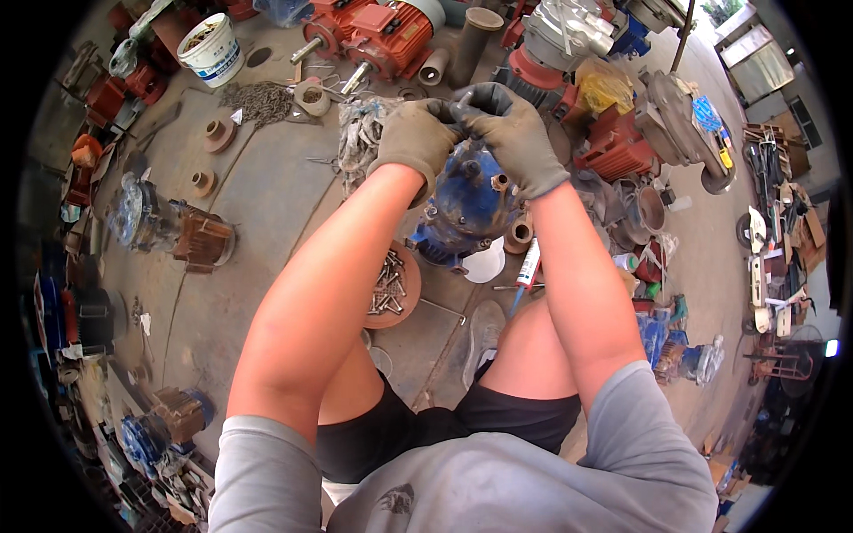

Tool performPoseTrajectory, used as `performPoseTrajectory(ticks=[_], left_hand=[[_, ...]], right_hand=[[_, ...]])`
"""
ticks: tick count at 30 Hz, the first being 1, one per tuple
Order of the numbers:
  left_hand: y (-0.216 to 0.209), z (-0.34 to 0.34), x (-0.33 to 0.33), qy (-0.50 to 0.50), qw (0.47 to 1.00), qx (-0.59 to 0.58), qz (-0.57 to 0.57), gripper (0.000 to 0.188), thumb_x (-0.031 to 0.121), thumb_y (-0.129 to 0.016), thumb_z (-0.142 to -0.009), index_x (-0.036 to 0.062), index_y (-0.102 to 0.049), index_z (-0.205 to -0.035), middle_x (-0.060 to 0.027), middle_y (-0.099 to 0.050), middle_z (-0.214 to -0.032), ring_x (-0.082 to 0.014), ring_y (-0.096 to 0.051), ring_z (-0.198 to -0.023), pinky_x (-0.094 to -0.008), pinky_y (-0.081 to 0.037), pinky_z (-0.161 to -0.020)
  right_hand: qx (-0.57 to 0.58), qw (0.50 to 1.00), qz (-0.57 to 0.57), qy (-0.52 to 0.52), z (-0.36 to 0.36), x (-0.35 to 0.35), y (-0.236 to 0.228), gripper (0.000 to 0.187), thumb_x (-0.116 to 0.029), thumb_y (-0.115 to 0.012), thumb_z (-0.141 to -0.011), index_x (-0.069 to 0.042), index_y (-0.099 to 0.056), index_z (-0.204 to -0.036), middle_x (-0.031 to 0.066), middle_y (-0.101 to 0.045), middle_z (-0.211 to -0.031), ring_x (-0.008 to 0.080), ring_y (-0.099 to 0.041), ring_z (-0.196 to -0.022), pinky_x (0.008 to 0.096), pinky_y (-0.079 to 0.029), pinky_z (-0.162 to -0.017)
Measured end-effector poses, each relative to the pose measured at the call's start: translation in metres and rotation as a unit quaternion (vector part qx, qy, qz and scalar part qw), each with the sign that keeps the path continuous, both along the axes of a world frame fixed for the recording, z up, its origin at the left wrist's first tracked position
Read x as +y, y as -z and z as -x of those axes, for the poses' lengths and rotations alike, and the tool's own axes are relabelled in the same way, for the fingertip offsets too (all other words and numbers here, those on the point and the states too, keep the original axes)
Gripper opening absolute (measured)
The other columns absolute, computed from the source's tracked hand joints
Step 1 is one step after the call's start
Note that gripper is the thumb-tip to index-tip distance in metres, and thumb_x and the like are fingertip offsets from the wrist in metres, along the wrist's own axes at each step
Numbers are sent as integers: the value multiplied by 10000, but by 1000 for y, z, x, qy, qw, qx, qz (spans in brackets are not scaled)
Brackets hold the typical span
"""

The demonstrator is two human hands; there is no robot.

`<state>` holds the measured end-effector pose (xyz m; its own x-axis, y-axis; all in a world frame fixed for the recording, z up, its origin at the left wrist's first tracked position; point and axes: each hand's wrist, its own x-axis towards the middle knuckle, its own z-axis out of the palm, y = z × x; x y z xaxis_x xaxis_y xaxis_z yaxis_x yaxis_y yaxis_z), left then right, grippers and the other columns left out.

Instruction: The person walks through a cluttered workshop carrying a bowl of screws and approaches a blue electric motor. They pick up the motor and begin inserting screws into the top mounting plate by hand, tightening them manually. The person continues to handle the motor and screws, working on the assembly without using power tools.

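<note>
Both my hands wear grey-brown work gloves and meet above a blue metal housing (475, 194) that stands on the floor between my feet. My right hand (515, 133) is closed, fingertips pinched around a small greyish piece too unclear to name. Against it, my left hand (416, 138) has its fingers bent in and closed; what they hold, if anything, is hidden. Crumpled grey rags (360, 133) lie beside the left glove. By the housing, a round tray (410, 306) holds several bolts. A sealant tube (529, 264) with a blue nozzle leans near my right knee.
Red motors (391, 40) and a white bucket (211, 51) stand at the far side. A chain heap (258, 104) lies far left. To the left rests a motor-gearbox unit (173, 222); a red motor (622, 147) is at right. A hex key (444, 311) lies near my shoe.
</note>
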<state>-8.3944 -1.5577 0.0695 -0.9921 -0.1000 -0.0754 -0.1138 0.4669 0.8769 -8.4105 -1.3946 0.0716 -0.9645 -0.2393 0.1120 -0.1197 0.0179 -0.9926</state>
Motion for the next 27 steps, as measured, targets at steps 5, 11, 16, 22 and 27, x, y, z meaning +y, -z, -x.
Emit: performPoseTrajectory(ticks=[5, 11, 16, 22, 27], left_hand=[[-2, -1, -4, 3, 1000, -21, 1, 265, 235, -896, -825, 121, -855, -1061, -122, -828, -1011, -251, -791, -960, -382, -591, -910], [7, 7, -6, 16, 999, -18, -40, 304, 251, -882, -830, 124, -848, -1104, -128, -827, -1049, -258, -791, -983, -384, -594, -920], [10, 9, -4, 18, 999, -18, -20, 310, 261, -865, -839, 127, -843, -1117, -131, -825, -1065, -270, -789, -1001, -384, -594, -930], [6, 8, -5, 19, 999, -25, -14, 316, 241, -873, -838, 81, -830, -1107, -132, -822, -1029, -247, -774, -945, -373, -588, -882], [14, 12, -4, -2, 998, -29, -49, 354, 237, -866, -817, 66, -832, -1126, -163, -821, -1035, -286, -791, -985, -394, -590, -929]], right_hand=[[-17, 985, -160, 56, 1, -1, -4, 282, -154, -832, -949, 1, -746, -1169, 54, -785, -1051, 135, -708, -969, 304, -559, -902], [-5, 999, -37, -6, 10, 7, 7, 394, -196, -845, -945, -6, -733, -1271, 70, -787, -1137, 149, -717, -1026, 290, -565, -901], [-22, 992, -111, 52, 8, -4, 2, 414, -278, -888, -914, -13, -755, -1204, 68, -787, -1134, 146, -719, -997, 296, -571, -868], [-1, 988, -147, 46, 9, 1, 0, 400, -308, -907, -899, -10, -778, -1133, 72, -798, -1070, 134, -726, -956, 293, -580, -835], [-29, 999, -5, -34, 2, 1, -6, 295, -230, -856, -951, -10, -781, -1132, 76, -802, -1030, 122, -727, -941, 295, -588, -829]])
